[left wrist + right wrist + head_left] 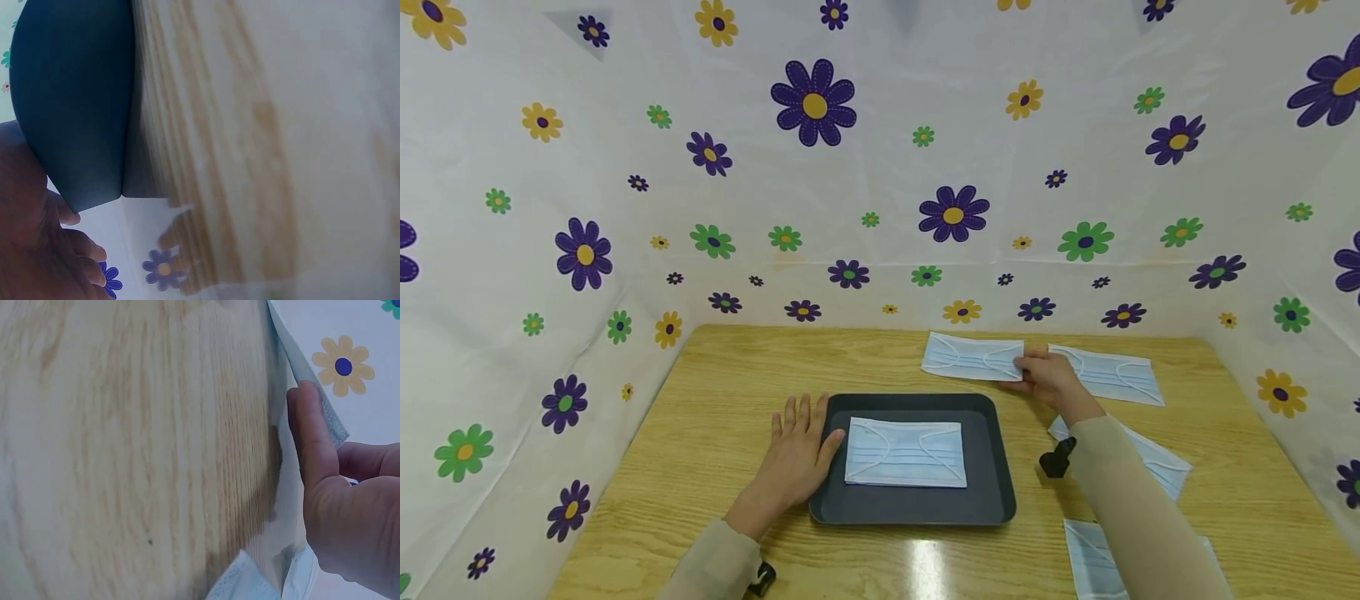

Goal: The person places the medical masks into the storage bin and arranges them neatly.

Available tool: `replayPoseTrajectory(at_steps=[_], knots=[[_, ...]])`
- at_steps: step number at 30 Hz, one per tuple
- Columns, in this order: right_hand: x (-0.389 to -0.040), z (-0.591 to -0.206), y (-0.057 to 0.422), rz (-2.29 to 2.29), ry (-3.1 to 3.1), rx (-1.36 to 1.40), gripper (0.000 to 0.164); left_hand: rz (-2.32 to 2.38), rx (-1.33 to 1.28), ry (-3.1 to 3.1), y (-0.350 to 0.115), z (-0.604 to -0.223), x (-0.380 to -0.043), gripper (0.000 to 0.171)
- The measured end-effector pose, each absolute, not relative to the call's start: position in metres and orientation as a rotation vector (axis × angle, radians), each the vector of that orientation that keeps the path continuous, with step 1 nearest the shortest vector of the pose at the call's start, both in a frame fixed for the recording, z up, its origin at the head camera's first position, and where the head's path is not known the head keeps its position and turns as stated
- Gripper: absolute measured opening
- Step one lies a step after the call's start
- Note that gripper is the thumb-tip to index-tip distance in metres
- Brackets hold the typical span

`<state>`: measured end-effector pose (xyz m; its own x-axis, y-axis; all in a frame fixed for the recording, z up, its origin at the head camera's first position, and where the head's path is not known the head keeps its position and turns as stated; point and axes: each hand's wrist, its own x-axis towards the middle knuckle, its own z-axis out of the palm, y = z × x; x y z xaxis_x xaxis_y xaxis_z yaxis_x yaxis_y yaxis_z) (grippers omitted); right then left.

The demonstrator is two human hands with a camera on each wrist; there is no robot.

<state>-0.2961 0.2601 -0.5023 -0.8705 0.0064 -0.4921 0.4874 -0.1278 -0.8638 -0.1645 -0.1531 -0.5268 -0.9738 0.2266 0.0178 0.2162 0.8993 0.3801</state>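
Between thumb and fingers, my right hand point(1051, 379) pinches the right end of a light blue face mask point(973, 357) at the far side of the table. In the right wrist view that mask point(306, 369) is seen nearly edge-on, tilted off the wood. My left hand point(799, 454) lies with straight fingers against the left rim of a dark tray point(917, 508), its thumb touching the edge. Inside the tray lies a face mask point(906, 452), flat, with a second edge showing beneath it. The left wrist view shows the tray's outer wall point(72, 100) beside the hand.
Right of the tray lie more masks: one at the back point(1112, 375), one partly under the right forearm point(1161, 458), and at the front another point(1093, 558) largely covered by the sleeve. A flowered white cloth point(880, 167) walls the wooden table point(722, 375) behind and at both sides.
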Motion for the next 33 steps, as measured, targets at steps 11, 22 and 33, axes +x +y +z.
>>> replayPoseTrajectory(at_steps=[11, 22, 33], knots=[[-0.291, -0.494, 0.263, -2.135, 1.705, 0.465, 0.066, 0.589, 0.356, 3.049, -0.154, -0.53, -0.166, 0.072], [-0.287, -0.501, 0.262, -1.944, 1.957, 0.446, 0.046, 0.586, 0.359, 3.051, -0.154, -0.528, -0.165, 0.072], [-0.283, -0.505, 0.263, -2.021, 1.875, 0.385, 0.034, 0.596, 0.358, 3.049, -0.153, -0.527, -0.164, 0.071]])
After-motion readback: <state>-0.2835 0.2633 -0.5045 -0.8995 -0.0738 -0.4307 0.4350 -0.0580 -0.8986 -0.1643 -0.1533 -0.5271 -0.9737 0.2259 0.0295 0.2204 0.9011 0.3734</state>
